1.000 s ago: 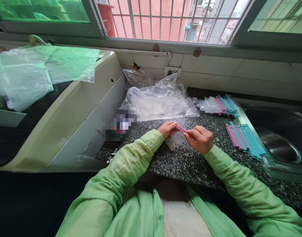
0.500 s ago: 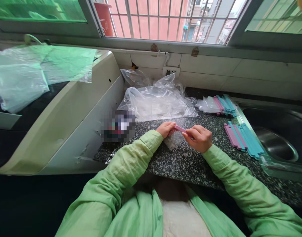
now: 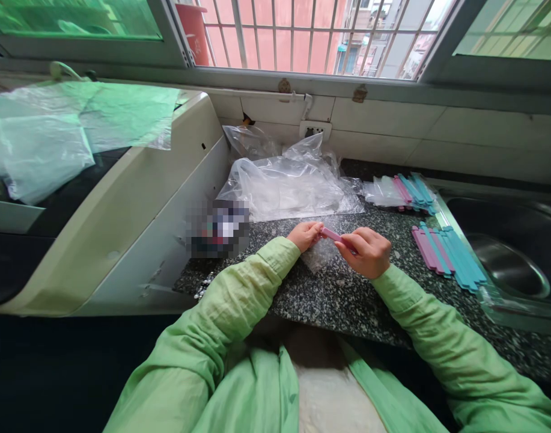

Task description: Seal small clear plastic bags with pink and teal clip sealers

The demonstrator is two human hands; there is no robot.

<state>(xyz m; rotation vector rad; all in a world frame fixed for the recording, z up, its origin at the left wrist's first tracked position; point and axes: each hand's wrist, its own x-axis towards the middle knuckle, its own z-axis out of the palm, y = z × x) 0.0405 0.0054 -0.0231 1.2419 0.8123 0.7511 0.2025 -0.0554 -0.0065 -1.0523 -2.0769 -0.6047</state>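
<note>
A pink clip stick (image 3: 331, 234) is held between both hands above the speckled dark counter (image 3: 338, 294). My left hand (image 3: 304, 235) pinches its left end and my right hand (image 3: 366, 252) grips its right end. Under the stick hangs a small clear plastic bag (image 3: 319, 258), resting on the counter. Both arms wear light green sleeves.
A pile of clear plastic bags (image 3: 288, 183) lies behind the hands. Pink and blue sticks (image 3: 449, 255) lie in a row at the right, with bagged sticks (image 3: 404, 191) further back. A steel sink (image 3: 509, 264) is at far right and a cream appliance (image 3: 135, 198) at left.
Both hands stay on the pink stick with only slight shifts; the view wobbled a little.
</note>
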